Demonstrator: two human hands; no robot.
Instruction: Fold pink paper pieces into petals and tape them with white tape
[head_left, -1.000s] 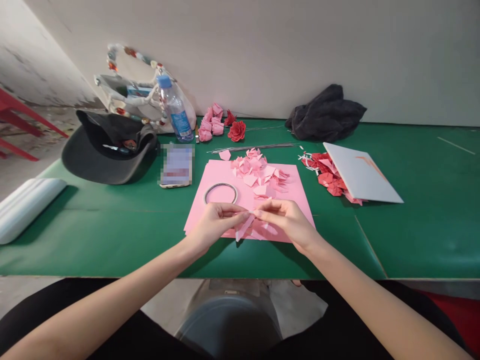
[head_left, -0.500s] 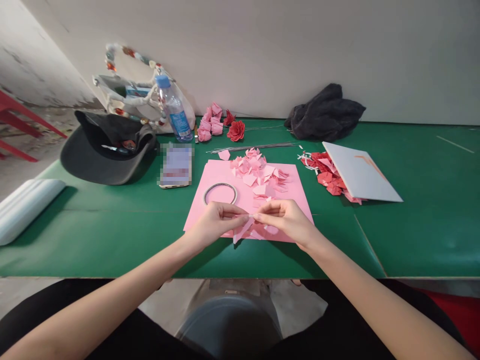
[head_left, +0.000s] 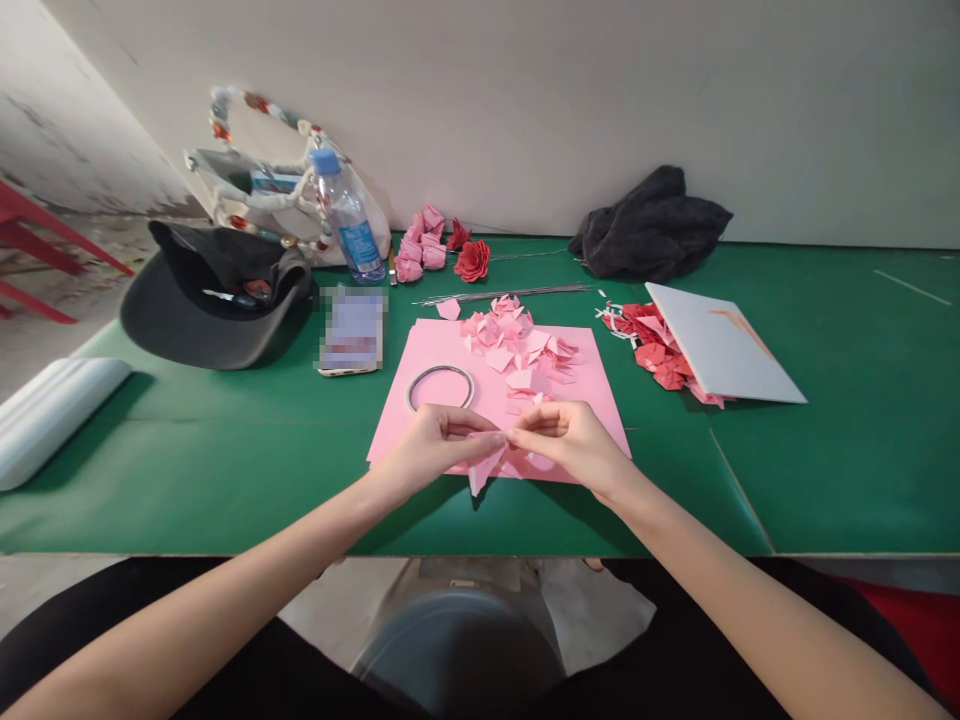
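My left hand [head_left: 442, 440] pinches a pink paper piece [head_left: 484, 474] between thumb and fingers; the piece hangs down past the near edge of a pink paper sheet [head_left: 390, 405]. Touching it at the fingertips, my right hand [head_left: 574, 440] is closed in a pinch on the same piece's edge. What lies right between the fingertips is partly hidden. Folded pink paper petals [head_left: 529, 350] are heaped on the sheet beyond my hands. A roll of thin tape [head_left: 472, 385] lies on the sheet by my left hand.
Behind the sheet lie thin wires [head_left: 510, 295], pink paper roses [head_left: 421, 245] and a red paper rose [head_left: 472, 261]. Left stand a bottle [head_left: 356, 235], a phone [head_left: 352, 335] and a cap [head_left: 217, 310]. On the right, a white board [head_left: 724, 345] leans over red paper petals [head_left: 660, 360].
My left fingertips have shifted slightly right, closer to the right ones. The pink paper piece has tilted and its lower tip hangs slightly lower.
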